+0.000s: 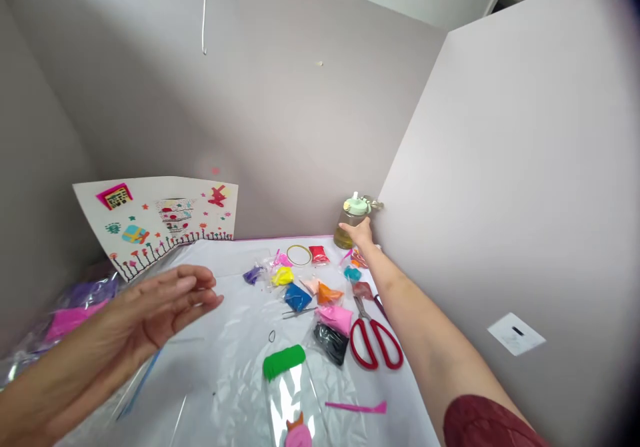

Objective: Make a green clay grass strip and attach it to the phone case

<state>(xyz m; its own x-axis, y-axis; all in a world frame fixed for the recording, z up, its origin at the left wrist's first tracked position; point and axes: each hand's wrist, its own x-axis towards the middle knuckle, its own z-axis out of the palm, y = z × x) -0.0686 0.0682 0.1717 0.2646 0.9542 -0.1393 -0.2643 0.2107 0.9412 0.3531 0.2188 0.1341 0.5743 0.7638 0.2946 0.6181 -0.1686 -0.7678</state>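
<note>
At the back right corner of the table, my right hand is wrapped round a clear water bottle with a pale green lid and yellowish liquid inside. The bottle stands upright by the wall. My left hand hovers over the left part of the table, fingers loosely curved and apart, holding nothing. Between the hands lie small bags of coloured clay, among them a blue one, a pink one and a black one. Red-handled scissors lie beneath my right forearm's inner side.
A clear plastic sheet carries a green clay piece and a pink clay shape. A pink plastic tool lies at the front right. A decorated card leans at the back left. Grey walls enclose the table.
</note>
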